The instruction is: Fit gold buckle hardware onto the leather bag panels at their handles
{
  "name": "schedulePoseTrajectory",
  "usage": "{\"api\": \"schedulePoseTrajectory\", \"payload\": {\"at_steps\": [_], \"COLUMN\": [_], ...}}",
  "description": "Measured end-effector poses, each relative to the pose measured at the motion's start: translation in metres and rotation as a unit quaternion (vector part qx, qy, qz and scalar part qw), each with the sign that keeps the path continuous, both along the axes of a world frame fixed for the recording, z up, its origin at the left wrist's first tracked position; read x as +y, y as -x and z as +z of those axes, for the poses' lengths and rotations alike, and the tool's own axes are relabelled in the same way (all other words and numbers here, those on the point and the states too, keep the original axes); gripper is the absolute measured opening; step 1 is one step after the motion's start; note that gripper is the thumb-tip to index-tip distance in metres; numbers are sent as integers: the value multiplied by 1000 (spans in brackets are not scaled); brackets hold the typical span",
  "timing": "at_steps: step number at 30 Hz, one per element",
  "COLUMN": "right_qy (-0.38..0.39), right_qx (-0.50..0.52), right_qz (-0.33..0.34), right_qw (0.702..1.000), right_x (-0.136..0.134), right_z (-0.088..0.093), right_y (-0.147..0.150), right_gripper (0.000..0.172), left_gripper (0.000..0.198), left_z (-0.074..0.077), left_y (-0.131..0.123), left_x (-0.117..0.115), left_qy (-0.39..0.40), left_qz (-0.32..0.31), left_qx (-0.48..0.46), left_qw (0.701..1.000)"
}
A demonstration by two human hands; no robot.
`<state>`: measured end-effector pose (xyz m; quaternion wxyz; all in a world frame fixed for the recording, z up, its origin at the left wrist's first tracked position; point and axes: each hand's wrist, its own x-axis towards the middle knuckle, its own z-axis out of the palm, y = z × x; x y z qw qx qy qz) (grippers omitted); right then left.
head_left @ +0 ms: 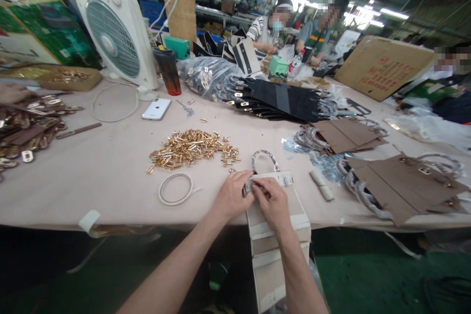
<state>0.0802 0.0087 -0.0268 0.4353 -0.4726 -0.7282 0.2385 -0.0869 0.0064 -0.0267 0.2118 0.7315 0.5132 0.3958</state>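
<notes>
A pale bag panel (270, 245) lies over the table's front edge and hangs down, its plastic-wrapped handle (265, 153) pointing away from me. My left hand (235, 194) grips the upper left corner of this panel, fingers bent around it. Close beside it, my right hand (271, 198) pinches at the same corner, fingertips pressed together; whatever small piece sits between them is hidden. Beyond my hands is a heap of gold metal fasteners (191, 147). A roll of white tape (175, 189) rests flat left of my left hand.
Brown bag panels (405, 181) with wrapped handles are stacked at right, near a small rolled piece (321, 185). Black panels (279, 98) lie farther back. A phone (156, 109), tumbler (168, 71) and fan (114, 34) stand left. Two people work across the table.
</notes>
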Motion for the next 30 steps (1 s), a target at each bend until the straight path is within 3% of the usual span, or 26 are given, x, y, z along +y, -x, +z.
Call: {"api": "schedulePoseTrajectory", "payload": {"at_steps": [8, 15, 30], "right_qy": [25, 39, 56], "right_qx": [-4, 20, 17], "right_qz": [9, 5, -9], "right_qw": [1000, 999, 998], "right_x": [1, -2, -1], "right_z": [4, 5, -3], "right_y": [-4, -6, -3], "right_gripper": [12, 10, 11], "left_gripper": [43, 35, 23], "left_z": [-6, -10, -14], "left_y": [0, 4, -7], "left_x": [3, 3, 6], "left_qy": [-1, -11, -53], "left_qz": [11, -13, 38], "left_qx": [-12, -82, -41], "left_qw": [1000, 996, 997]}}
